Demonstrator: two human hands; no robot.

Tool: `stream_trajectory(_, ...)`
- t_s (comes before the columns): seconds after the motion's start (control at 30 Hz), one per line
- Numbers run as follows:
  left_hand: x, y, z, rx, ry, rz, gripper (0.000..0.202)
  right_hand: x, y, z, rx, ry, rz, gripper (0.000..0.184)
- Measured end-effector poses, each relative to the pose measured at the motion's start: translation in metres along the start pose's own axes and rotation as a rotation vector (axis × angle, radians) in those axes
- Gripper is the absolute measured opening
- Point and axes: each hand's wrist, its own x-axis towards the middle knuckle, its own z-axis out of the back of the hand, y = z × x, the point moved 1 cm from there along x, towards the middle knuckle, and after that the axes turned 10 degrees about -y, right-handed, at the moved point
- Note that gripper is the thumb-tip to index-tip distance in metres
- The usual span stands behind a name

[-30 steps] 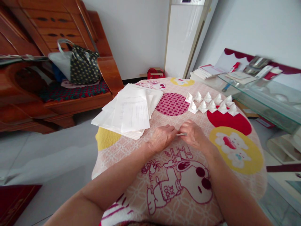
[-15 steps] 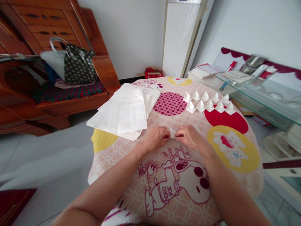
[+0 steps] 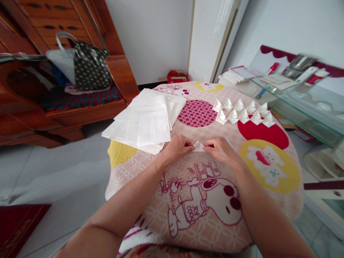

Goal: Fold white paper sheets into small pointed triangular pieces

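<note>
A small folded piece of white paper (image 3: pixel 199 146), roughly triangular with its point away from me, is held low over the cloth-covered table (image 3: pixel 158 172). My left hand (image 3: pixel 179 147) pinches its left corner, and my right hand (image 3: pixel 218 147) pinches the right one. Both hands have their fingers closed, and the fingertips partly hide the paper's ends. Two rows of folded white paper boats (image 3: pixel 243 116) with pointed middles stand at the table's far right. Beyond my left hand lies a loose stack of paper sheets (image 3: pixel 153 125), some with faint print.
Right of the table, a glass shelf (image 3: pixel 303 111) carries metal bowls (image 3: pixel 302 64) and papers. A wooden bench (image 3: pixel 88 111) with a dotted bag (image 3: pixel 90 66) stands to the left. A red box (image 3: pixel 177 76) sits on the floor behind the table.
The folded paper now shows more of its triangular face between my hands, which have spread slightly apart. Both hands keep their pinch. The whole view has shifted a little.
</note>
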Motion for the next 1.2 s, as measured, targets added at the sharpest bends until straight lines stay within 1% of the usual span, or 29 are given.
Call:
stream_trajectory(0.13,0.002,-0.001,0.001,0.012,-0.018,0.025,0.021,0.002,0.001,-0.004,-0.02,-0.037,-0.053,0.025)
stream_trajectory(0.33,0.006,-0.001,-0.001,0.019,-0.023,0.045,0.014,0.004,0.005,-0.005,0.027,-0.079,-0.117,0.02)
stream_trajectory(0.53,0.007,0.001,-0.003,0.088,-0.034,0.048,0.018,0.006,0.003,-0.008,0.043,-0.098,-0.185,0.016)
stream_trajectory(0.93,0.006,-0.008,-0.002,0.239,-0.023,0.008,0.018,0.007,0.007,-0.009,0.009,-0.1,-0.209,0.016)
stream_trajectory(1.2,0.003,-0.012,-0.003,0.313,-0.024,0.015,0.02,0.008,0.01,-0.007,-0.02,-0.088,-0.203,0.016)
